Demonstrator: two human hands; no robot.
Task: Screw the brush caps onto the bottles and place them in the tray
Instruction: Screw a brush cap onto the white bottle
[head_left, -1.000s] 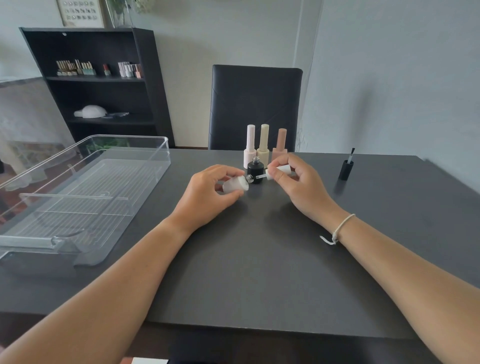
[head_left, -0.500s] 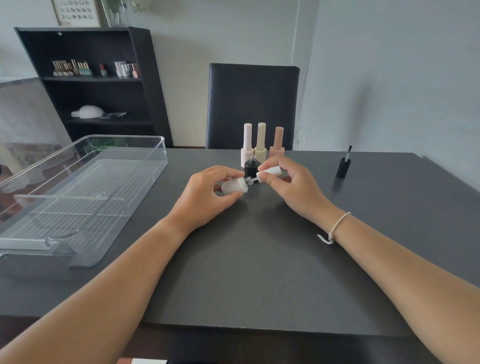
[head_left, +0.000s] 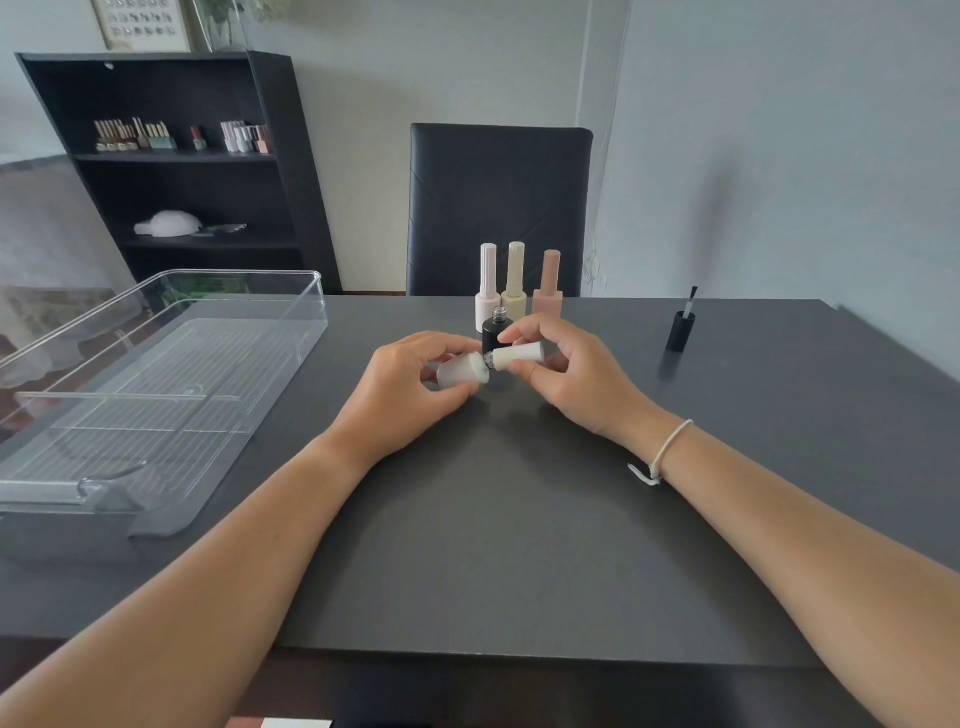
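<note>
Two hands meet mid-tabletop: left hand (head_left: 402, 387) clamped on white bottle (head_left: 460, 370) held sideways, right hand (head_left: 563, 366) pinching white cap (head_left: 518, 356) at its neck. Risk: cap goes on crooked and cross-threads, since both are tilted and unsupported. Black bottle (head_left: 494, 332) just behind the grip could get knocked. Wrists low, forearms angled inward. Tray (head_left: 291, 291) well left of grip, holds no bottles.

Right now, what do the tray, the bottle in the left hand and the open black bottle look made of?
Tray: clear rigid plastic, glossy; table shows through its walls.
White bottle: frosted matte, milky and translucent; glass or plastic, can't tell.
Black bottle: opaque, dark, with a clear threaded neck; probably coated glass.
</note>
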